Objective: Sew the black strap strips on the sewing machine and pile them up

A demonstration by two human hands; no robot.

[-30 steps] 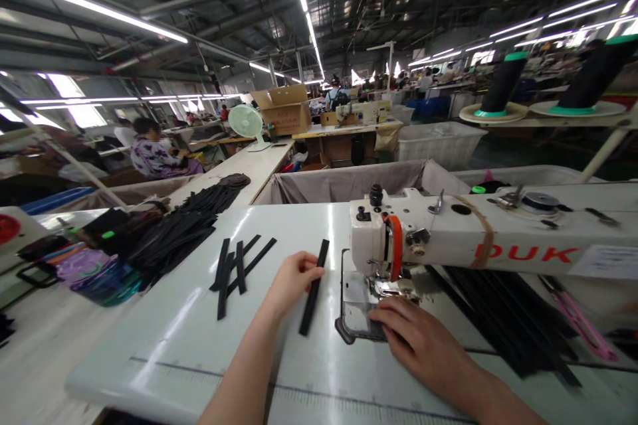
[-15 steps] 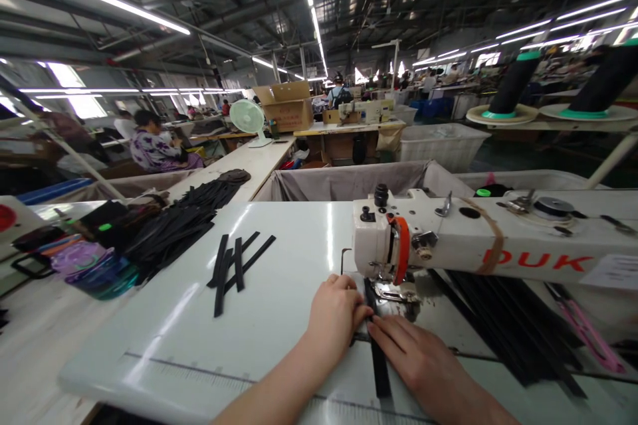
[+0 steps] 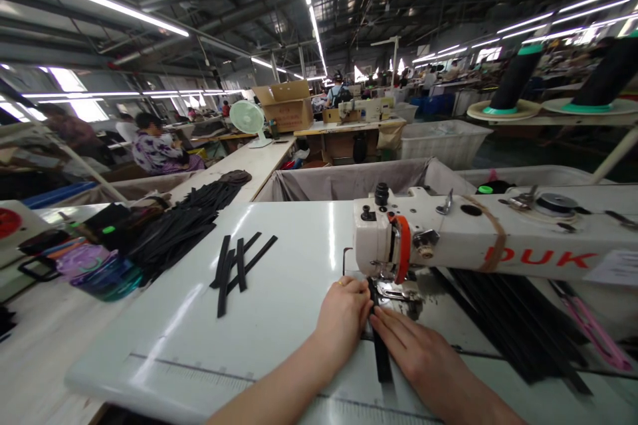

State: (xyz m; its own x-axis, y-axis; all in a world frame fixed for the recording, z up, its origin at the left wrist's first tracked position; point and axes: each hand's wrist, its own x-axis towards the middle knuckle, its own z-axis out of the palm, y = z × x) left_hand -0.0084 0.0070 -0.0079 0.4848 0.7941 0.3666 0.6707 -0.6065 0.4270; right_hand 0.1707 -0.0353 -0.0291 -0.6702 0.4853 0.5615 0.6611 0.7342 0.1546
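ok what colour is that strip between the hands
Black, no pattern visible. The strip shows best in the head view, running down from the sewing machine's foot.

The bench (image 3: pixel 164 339) is smooth, glossy white laminate that throws back the ceiling lights. At 5 o'clock, the strip (image 3: pixel 381 358) looks matt black, like woven webbing. The sewing machine arm (image 3: pixel 463 236) at 3 o'clock is white-painted metal with a soft sheen, and its presser foot (image 3: pixel 391 290) is shiny bare steel. At 12 o'clock, the box (image 3: pixel 285 106) is matt brown cardboard, and the bin (image 3: pixel 343 182) has a dull grey cloth lining.
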